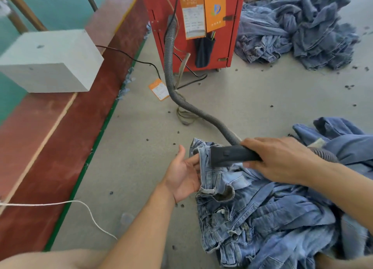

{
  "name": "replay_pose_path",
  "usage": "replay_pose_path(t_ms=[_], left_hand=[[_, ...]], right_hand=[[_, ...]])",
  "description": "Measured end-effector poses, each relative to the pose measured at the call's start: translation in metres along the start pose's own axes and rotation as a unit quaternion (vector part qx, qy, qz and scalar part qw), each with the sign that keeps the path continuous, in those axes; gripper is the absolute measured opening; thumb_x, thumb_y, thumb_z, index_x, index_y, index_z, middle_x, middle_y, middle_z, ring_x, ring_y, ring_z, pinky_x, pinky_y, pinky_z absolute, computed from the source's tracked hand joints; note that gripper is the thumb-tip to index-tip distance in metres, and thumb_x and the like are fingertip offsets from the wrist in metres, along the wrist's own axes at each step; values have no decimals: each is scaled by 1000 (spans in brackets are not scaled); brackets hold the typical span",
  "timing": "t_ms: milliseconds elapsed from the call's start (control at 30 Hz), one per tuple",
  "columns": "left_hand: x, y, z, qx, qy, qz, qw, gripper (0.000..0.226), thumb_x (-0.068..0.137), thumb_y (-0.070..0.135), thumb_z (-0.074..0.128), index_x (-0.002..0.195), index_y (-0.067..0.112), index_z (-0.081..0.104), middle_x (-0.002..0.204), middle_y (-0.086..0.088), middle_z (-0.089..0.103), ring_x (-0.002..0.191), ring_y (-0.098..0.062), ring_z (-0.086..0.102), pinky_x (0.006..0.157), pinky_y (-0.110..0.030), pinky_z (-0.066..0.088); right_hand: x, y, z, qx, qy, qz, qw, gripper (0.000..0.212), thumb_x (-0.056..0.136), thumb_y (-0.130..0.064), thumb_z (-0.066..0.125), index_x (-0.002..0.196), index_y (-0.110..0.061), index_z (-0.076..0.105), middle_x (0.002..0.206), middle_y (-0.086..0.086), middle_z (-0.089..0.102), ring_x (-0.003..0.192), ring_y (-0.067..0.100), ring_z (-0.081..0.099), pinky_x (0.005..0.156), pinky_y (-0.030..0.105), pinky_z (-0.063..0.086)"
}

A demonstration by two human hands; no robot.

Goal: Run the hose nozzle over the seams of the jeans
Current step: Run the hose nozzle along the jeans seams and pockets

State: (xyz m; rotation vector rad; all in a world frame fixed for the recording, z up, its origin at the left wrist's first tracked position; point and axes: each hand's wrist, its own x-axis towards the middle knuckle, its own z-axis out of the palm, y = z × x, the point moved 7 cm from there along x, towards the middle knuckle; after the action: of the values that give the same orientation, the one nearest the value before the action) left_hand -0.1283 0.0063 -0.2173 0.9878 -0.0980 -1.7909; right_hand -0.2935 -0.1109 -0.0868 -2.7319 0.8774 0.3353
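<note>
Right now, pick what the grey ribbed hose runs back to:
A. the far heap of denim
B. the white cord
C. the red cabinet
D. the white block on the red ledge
C: from the nozzle gripped by the right hand, the hose climbs up the front of the red cabinet.

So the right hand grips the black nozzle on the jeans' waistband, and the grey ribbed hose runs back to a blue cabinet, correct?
Not quite: the cabinet is red, not blue, as the head view shows. The rest holds: the right hand grips the black nozzle on the waistband of the light blue jeans, and the grey ribbed hose runs back to that cabinet.
</note>
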Motion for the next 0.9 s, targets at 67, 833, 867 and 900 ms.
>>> replay_pose_path(t_ms=[67, 833, 867, 900], left_hand=[[1, -5, 4, -17, 2, -3, 1000, 95, 98, 77, 9, 144, 11, 60, 147, -24, 55, 137, -44, 52, 115, -62, 39], [16, -9, 18, -15, -10, -4, 1000, 87, 103, 71, 16, 144, 8, 59, 148, -24, 55, 137, -43, 53, 116, -64, 36], [16, -5, 16, -28, -4, 6, 1000, 87, 102, 72, 18, 145, 6, 58, 148, -24, 55, 137, -44, 52, 118, -65, 33], [16, -2, 15, -34, 1, 16, 999, 89, 101, 73, 18, 146, 6, 56, 148, -25, 54, 138, -44, 51, 118, -66, 31]], right_hand=[[4, -7, 6, -5, 1, 0, 1000, 32, 99, -65, 44, 118, -39, 42, 90, -17, 58, 73, 13, 57, 65, 35, 45], [18, 34, 7, 108, 85, 142, 980, 40, 97, -69, 45, 102, -29, 47, 74, -10, 56, 64, 10, 56, 55, 32, 43], [14, 38, 5, 110, 69, 130, 983, 37, 95, -70, 45, 98, -33, 47, 75, -12, 57, 63, 7, 55, 52, 27, 39], [11, 38, 5, 113, 45, 113, 986, 35, 93, -72, 45, 95, -37, 46, 74, -12, 59, 61, 4, 56, 50, 23, 37]])
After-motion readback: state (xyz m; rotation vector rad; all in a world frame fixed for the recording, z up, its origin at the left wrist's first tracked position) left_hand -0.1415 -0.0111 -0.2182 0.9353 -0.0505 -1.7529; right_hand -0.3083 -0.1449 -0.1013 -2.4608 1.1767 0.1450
